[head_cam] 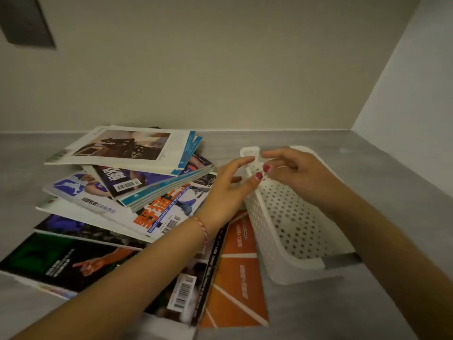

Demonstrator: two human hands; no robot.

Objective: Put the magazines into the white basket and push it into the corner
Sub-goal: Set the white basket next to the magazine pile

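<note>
I see both hands out over a grey floor, wall behind. Left hand (230, 190) sits near frame centre, fingers straight and spread, thumb out, holding nothing; it hovers at the basket's left rim, and I can't tell if the fingertips touch it. A thin bracelet (202, 229) circles the left wrist. Right hand (296, 173) is at 3 o'clock from the left one, over the basket's far end, fingers loosely curled, red nails showing. I can't tell if it grips the rim or just hangs above it.

Basket (289, 217): white, perforated plastic, sitting at about 4 o'clock from frame centre, tilted or lying on its side with the open side towards the hands. Nothing shows inside it. The room corner is at 1 o'clock from it, well apart.

Magazines (127, 182): loose fanned pile on the floor at 9 o'clock from the basket, all outside it. Top one, a pale cover with a brown photo, lies at the pile's 12 o'clock end. A dark green-black cover is at 7 o'clock. An orange magazine (235, 273) with white lines lies at the pile's 5 o'clock edge, touching or slipping under the basket's left side. My left forearm crosses over the lower covers.

A dark panel (27, 20) hangs on the wall at 10 o'clock.
</note>
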